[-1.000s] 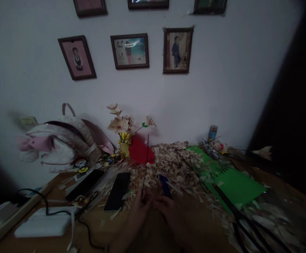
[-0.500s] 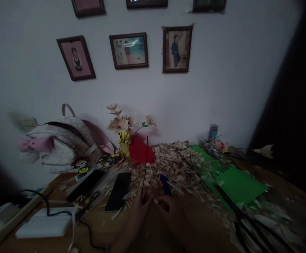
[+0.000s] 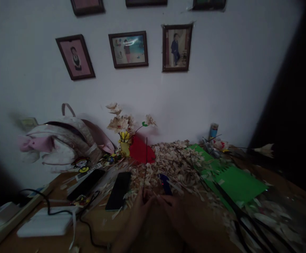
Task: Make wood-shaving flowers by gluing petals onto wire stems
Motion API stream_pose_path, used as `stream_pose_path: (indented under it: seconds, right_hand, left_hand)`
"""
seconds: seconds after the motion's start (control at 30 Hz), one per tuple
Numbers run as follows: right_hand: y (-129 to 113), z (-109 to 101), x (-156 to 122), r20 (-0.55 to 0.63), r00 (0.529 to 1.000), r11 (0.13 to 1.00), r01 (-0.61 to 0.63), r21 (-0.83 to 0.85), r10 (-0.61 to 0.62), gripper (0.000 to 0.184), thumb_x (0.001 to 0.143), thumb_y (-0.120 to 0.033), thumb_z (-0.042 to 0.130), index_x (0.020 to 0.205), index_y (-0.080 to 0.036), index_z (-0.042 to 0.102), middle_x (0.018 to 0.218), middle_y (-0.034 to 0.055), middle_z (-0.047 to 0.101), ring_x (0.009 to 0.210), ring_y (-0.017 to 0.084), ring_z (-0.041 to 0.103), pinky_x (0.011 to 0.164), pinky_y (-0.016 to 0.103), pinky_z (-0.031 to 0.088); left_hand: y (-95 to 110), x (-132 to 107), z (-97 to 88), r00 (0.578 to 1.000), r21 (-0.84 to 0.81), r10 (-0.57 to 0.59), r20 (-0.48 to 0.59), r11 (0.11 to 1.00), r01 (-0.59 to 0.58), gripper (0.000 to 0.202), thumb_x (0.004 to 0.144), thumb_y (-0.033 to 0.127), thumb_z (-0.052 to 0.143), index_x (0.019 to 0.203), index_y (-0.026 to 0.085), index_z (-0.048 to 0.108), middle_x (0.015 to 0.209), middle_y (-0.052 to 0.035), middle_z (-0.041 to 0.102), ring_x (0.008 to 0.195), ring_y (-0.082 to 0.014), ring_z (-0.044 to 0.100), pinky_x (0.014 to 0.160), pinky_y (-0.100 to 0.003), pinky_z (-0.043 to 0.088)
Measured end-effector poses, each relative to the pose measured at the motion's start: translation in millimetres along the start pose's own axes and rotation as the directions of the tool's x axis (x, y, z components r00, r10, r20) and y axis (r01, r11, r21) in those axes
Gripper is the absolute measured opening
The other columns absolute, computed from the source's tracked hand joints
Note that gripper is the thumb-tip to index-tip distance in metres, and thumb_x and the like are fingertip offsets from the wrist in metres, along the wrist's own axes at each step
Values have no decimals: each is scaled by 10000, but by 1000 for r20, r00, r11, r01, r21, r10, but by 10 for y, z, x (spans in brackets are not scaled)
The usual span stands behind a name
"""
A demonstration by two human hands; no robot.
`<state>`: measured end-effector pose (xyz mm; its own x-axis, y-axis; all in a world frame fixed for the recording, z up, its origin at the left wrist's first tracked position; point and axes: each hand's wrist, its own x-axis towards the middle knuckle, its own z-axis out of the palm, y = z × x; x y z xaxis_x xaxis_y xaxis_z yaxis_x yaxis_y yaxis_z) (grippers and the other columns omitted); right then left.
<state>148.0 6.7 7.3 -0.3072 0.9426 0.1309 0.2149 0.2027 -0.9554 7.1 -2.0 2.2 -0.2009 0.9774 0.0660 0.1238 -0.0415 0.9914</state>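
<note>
At the near middle of the table, my left hand point(image 3: 142, 204) is closed on a thin dark stem point(image 3: 146, 158) that stands nearly upright. My right hand point(image 3: 170, 207) is pinched close beside it, the fingertips of both hands meeting. A small pale bit shows between them, too dim to identify. Just beyond my right hand lies a dark blue tool point(image 3: 165, 183) with a small red light. Many pale petal-like scraps point(image 3: 174, 163) are heaped behind it. A red piece point(image 3: 141, 150) stands behind the stem, near a yellow vase point(image 3: 125, 149) of pale handmade flowers point(image 3: 118, 123).
To the left are a black phone point(image 3: 118, 191), another dark phone point(image 3: 86, 184), a white box-like device point(image 3: 45, 222) with cables, a power strip point(image 3: 18, 218) and a backpack point(image 3: 63, 140). Large black scissors point(image 3: 238, 212) and green sheets point(image 3: 237, 186) lie right. Framed pictures hang on the wall.
My right hand has shifted slightly toward my left, and the fingertips have come together. The stem is a little more upright. Other things on the table stay put.
</note>
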Motion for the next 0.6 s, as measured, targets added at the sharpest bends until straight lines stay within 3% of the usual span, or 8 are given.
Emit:
stream_pose_path:
  seconds: [0.17, 0.27, 0.47, 0.6]
  right_hand:
    - [18, 14, -4, 8, 997, 995, 75, -58, -75, 301, 814, -351, 447, 890, -200, 696, 854, 58, 703, 803, 189, 629, 754, 292, 463]
    - [9, 1, 5, -8, 997, 991, 78, -104, -79, 258, 776, -290, 487, 878, -181, 696, 887, 78, 695, 810, 200, 622, 749, 300, 460]
    - [52, 26, 22, -94, 994, 998, -61, 26, 63, 191, 696, -271, 556, 812, -196, 686, 836, 51, 698, 806, 207, 617, 740, 303, 463]
    - [90, 33, 37, -107, 979, 978, -161, 134, 176, 187, 678, -297, 575, 788, -202, 692, 845, 50, 699, 834, 217, 621, 756, 313, 461]
  left_hand:
    - [174, -56, 26, 995, 56, -64, -78, 996, 69, 279, 547, 369, 630, 713, 233, 451, 606, 50, 523, 673, -179, 553, 651, -256, 432]
    - [151, -48, 43, 997, 14, -51, -59, 999, 52, 318, 514, 376, 664, 677, 237, 429, 576, 58, 503, 627, -168, 531, 622, -260, 425]
    - [-78, 26, 23, 1000, -73, 13, -9, 997, -14, 290, 565, 347, 671, 679, 227, 433, 599, 56, 512, 599, -140, 516, 594, -241, 412]
    - [-49, 12, 17, 1000, -63, 3, -10, 998, -4, 255, 576, 303, 676, 702, 215, 472, 598, 55, 545, 610, -136, 530, 600, -226, 409]
